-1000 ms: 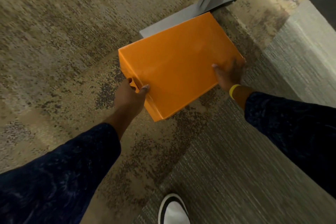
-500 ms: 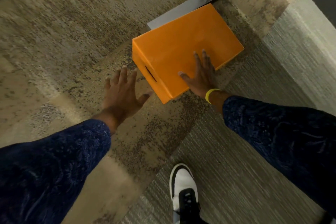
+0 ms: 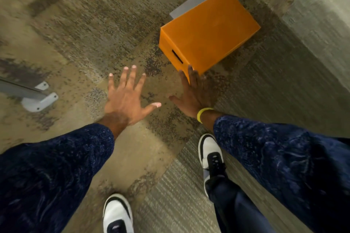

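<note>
On the patterned carpet (image 3: 91,24) sits an orange storage box (image 3: 210,30), against a grey metal base (image 3: 191,4). Both hands are spread and hold nothing: the left hand (image 3: 126,98) hovers apart, while the right hand (image 3: 193,92) overlaps the box's near corner.

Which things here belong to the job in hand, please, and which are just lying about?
In hand: orange rectangular box with slot handle; left hand; right hand.
Lying about: grey metal post base; pale grey bolted bracket.
</note>
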### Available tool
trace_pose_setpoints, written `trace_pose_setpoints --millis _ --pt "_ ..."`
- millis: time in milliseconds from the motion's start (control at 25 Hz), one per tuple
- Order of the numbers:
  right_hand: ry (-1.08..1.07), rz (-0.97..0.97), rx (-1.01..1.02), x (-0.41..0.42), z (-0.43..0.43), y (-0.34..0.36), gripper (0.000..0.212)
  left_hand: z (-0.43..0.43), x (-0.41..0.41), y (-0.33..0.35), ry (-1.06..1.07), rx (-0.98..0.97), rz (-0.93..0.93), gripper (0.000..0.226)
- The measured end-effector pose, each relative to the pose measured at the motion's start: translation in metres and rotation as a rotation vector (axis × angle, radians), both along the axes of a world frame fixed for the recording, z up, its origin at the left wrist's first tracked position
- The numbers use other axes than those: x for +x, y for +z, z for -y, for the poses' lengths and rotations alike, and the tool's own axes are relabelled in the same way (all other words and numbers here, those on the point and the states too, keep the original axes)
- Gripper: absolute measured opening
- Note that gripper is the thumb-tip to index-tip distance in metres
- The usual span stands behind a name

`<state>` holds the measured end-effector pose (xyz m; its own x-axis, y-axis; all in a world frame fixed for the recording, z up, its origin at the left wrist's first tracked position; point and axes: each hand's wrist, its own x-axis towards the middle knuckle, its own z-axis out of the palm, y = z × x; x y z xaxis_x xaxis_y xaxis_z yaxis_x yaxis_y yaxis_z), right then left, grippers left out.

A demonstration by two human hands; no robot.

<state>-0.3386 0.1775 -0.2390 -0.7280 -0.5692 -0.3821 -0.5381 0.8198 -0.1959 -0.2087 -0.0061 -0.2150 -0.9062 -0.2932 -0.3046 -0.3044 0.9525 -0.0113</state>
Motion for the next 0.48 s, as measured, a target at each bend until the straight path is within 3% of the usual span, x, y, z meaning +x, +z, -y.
trace_pose_setpoints --millis 200,480 --pt "-0.043 0.047 -0.038 0.033 0.006 0.024 0.099 0.018 0.026 0.028 -0.067 -0.035 0.006 0.109" --pt "-0.188 0.037 -0.03 0.021 0.012 0.034 0.099 0.034 -0.006 0.047 -0.193 -0.027 0.006 0.106"
